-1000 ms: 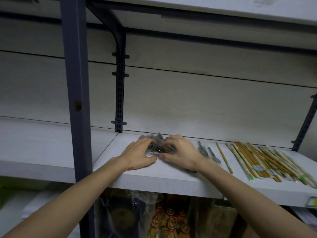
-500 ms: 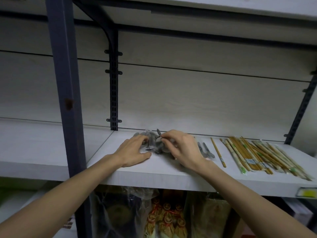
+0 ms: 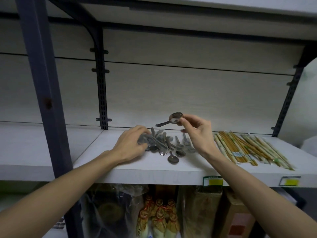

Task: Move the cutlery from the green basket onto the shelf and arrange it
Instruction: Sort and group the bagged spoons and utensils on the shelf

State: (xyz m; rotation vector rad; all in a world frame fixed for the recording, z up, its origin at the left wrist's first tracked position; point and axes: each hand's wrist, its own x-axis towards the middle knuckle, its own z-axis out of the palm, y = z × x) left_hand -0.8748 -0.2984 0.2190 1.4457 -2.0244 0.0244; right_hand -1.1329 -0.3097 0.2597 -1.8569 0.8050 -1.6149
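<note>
Pinching a spoon point(image 3: 173, 119) by its bowl, the right hand point(image 3: 199, 134) hovers while the left hand point(image 3: 132, 145) lies loosely spread on the spoon pile point(image 3: 163, 146).

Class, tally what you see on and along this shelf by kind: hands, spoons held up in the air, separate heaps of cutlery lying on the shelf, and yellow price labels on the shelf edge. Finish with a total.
Hands: 2, left hand and right hand
Lifted spoon: 1
Heaps on the shelf: 2, spoon pile and chopsticks
Yellow price labels: 2
Total: 7

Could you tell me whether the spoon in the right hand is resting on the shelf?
No, the right hand pinches the spoon by its bowl, lifted clear above the shelf.
</note>
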